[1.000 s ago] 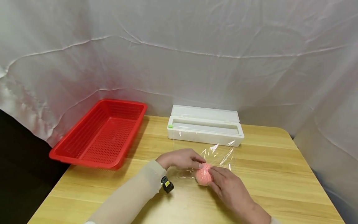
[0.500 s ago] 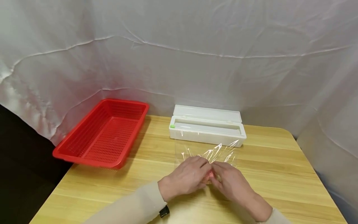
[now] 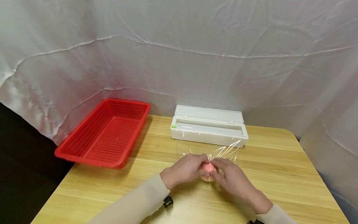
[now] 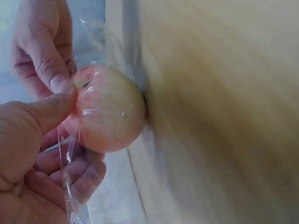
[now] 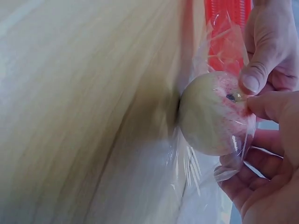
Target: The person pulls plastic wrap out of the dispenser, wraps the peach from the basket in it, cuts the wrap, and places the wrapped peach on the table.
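A round pink and pale yellow fruit (image 3: 208, 168) sits on the wooden table (image 3: 279, 174), partly wrapped in clear cling film (image 3: 225, 151). My left hand (image 3: 202, 166) cups the fruit from the left and my right hand (image 3: 217, 165) from the right. In the left wrist view my left thumb presses film onto the top of the fruit (image 4: 112, 116), and fingers of my right hand (image 4: 44, 51) meet it there. The right wrist view shows the fruit (image 5: 208, 116) by its stem dimple, loose film (image 5: 187, 163) trailing under it, and my right hand (image 5: 261, 140) curled round it.
A white cling film dispenser box (image 3: 209, 130) lies open behind the hands, with film running from it towards the fruit. A red perforated basket (image 3: 106, 133) stands at the table's left edge. White cloth hangs behind and to the right.
My left hand has moved from the film beside the fruit onto the fruit. Both hands now close on it, and the film has gathered up around it.
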A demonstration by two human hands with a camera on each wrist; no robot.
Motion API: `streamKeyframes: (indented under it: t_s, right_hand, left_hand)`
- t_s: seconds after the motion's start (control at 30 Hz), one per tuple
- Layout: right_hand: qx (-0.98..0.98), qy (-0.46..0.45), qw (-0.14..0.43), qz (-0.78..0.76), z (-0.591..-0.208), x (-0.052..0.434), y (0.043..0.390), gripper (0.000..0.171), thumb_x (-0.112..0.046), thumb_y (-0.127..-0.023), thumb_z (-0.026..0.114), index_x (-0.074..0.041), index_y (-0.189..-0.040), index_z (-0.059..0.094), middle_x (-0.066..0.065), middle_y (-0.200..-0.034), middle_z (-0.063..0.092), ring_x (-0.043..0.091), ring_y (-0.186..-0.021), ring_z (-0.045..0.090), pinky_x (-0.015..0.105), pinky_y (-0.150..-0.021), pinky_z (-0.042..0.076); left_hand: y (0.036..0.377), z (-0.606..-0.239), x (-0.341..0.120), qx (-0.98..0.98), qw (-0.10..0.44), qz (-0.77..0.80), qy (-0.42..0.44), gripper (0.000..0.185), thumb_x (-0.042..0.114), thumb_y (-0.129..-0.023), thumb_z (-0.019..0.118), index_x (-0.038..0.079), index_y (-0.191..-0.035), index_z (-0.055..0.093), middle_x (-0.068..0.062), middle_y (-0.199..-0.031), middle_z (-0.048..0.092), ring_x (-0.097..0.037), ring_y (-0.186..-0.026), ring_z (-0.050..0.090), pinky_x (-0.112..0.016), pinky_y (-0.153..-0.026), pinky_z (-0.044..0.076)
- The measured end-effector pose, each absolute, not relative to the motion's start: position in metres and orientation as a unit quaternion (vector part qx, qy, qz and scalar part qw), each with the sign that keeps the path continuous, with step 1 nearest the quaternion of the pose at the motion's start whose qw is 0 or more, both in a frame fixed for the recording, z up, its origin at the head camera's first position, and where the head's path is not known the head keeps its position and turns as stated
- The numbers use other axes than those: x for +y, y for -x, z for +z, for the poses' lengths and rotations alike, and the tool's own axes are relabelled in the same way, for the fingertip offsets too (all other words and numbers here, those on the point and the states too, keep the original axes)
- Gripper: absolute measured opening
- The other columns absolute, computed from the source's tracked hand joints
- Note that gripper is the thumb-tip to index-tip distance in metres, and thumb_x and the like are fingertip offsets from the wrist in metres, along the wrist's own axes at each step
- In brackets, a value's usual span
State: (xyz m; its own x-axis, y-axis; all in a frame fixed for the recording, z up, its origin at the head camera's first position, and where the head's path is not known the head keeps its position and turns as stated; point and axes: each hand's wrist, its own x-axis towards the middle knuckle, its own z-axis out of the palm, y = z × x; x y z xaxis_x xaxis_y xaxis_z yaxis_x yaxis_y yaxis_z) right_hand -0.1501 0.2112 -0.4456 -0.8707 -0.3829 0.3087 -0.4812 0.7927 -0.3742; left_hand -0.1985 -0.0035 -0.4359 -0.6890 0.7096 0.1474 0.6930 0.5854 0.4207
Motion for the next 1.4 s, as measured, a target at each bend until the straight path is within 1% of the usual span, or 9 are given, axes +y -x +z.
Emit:
streamKeyframes:
  t_s: [0.13, 0.2, 0.4, 0.5, 0.67, 0.77, 1.07, 1.2, 1.4]
  right_hand:
    - [-0.940, -0.208, 0.069, 0.263, -0.443, 0.216, 0.156, 0.034, -0.016, -0.097, 0.075, -0.008, -0.130, 0.072, 0.011, -0.132, 0.072, 0.037, -0.125, 0.066, 0.056, -0.104, 0.054]
    - [-0.940, -0.198, 0.076, 0.267, -0.441, 0.218, 0.158, 0.035, -0.016, -0.097, 0.075, -0.007, -0.131, 0.071, 0.013, -0.134, 0.071, 0.038, -0.127, 0.065, 0.057, -0.105, 0.053]
    - [-0.914, -0.286, 0.232, 0.171, -0.446, 0.213, 0.156, 0.040, -0.016, -0.091, 0.079, 0.001, -0.126, 0.071, 0.015, -0.124, 0.072, 0.034, -0.116, 0.066, 0.051, -0.096, 0.058]
    - [-0.898, -0.327, 0.263, 0.131, -0.452, 0.210, 0.155, 0.048, -0.021, -0.087, 0.083, 0.002, -0.128, 0.069, 0.013, -0.124, 0.071, 0.032, -0.115, 0.065, 0.047, -0.095, 0.058]
    - [-0.918, -0.309, 0.227, 0.102, -0.458, 0.208, 0.154, 0.068, -0.030, -0.083, 0.091, 0.004, -0.135, 0.063, 0.014, -0.129, 0.068, 0.032, -0.118, 0.065, 0.046, -0.098, 0.057]
    - [-0.933, -0.286, 0.194, 0.100, -0.461, 0.208, 0.156, 0.074, -0.033, -0.081, 0.092, 0.006, -0.136, 0.061, 0.016, -0.130, 0.068, 0.033, -0.119, 0.065, 0.046, -0.101, 0.057]
    - [-0.939, -0.278, 0.180, 0.095, -0.459, 0.207, 0.170, 0.069, -0.037, -0.082, 0.092, 0.004, -0.130, 0.064, 0.014, -0.123, 0.069, 0.032, -0.115, 0.065, 0.046, -0.100, 0.057]
    - [-0.943, -0.270, 0.166, 0.105, -0.457, 0.206, 0.174, 0.066, -0.038, -0.081, 0.092, 0.001, -0.125, 0.066, 0.013, -0.120, 0.069, 0.030, -0.112, 0.065, 0.044, -0.097, 0.058]
    - [-0.948, -0.259, 0.143, 0.118, -0.455, 0.207, 0.177, 0.067, -0.038, -0.080, 0.092, 0.001, -0.127, 0.066, 0.014, -0.122, 0.069, 0.032, -0.114, 0.065, 0.046, -0.098, 0.058]
  left_hand:
    - [0.206, -0.432, -0.002, 0.889, 0.069, 0.261, -0.370, 0.031, 0.035, -0.098, 0.076, 0.014, -0.119, 0.068, 0.009, -0.092, 0.068, -0.003, -0.074, 0.057, -0.017, -0.065, 0.047]
    - [0.212, -0.432, -0.003, 0.884, 0.087, 0.281, -0.363, 0.031, 0.038, -0.098, 0.075, 0.015, -0.117, 0.068, 0.012, -0.089, 0.066, -0.002, -0.073, 0.056, -0.017, -0.064, 0.047]
    - [0.231, -0.435, -0.010, 0.858, 0.157, 0.362, -0.329, 0.024, 0.034, -0.098, 0.077, 0.016, -0.111, 0.068, 0.012, -0.094, 0.070, -0.004, -0.082, 0.061, -0.021, -0.075, 0.053]
    - [0.237, -0.435, -0.012, 0.848, 0.178, 0.379, -0.325, 0.020, 0.031, -0.098, 0.076, 0.016, -0.109, 0.068, 0.010, -0.097, 0.072, -0.003, -0.087, 0.064, -0.022, -0.079, 0.054]
    - [0.243, -0.435, -0.011, 0.846, 0.183, 0.375, -0.332, 0.020, 0.030, -0.098, 0.077, 0.016, -0.110, 0.070, 0.007, -0.106, 0.076, -0.002, -0.096, 0.068, -0.022, -0.089, 0.055]
    - [0.244, -0.435, -0.012, 0.845, 0.193, 0.380, -0.324, 0.020, 0.030, -0.098, 0.077, 0.017, -0.111, 0.070, 0.005, -0.111, 0.077, -0.004, -0.103, 0.069, -0.024, -0.095, 0.055]
    - [0.254, -0.435, -0.021, 0.840, 0.202, 0.369, -0.344, 0.026, 0.035, -0.101, 0.073, 0.018, -0.120, 0.074, 0.007, -0.118, 0.076, -0.006, -0.112, 0.068, -0.027, -0.101, 0.054]
    - [0.254, -0.431, -0.026, 0.873, 0.161, 0.302, -0.347, 0.031, 0.033, -0.106, 0.065, 0.015, -0.130, 0.073, 0.003, -0.127, 0.075, -0.011, -0.118, 0.068, -0.031, -0.105, 0.053]
    - [0.230, -0.417, -0.019, 0.916, -0.047, 0.161, -0.366, 0.030, 0.011, -0.102, 0.066, 0.009, -0.131, 0.071, -0.003, -0.129, 0.074, -0.021, -0.123, 0.068, -0.034, -0.110, 0.051]
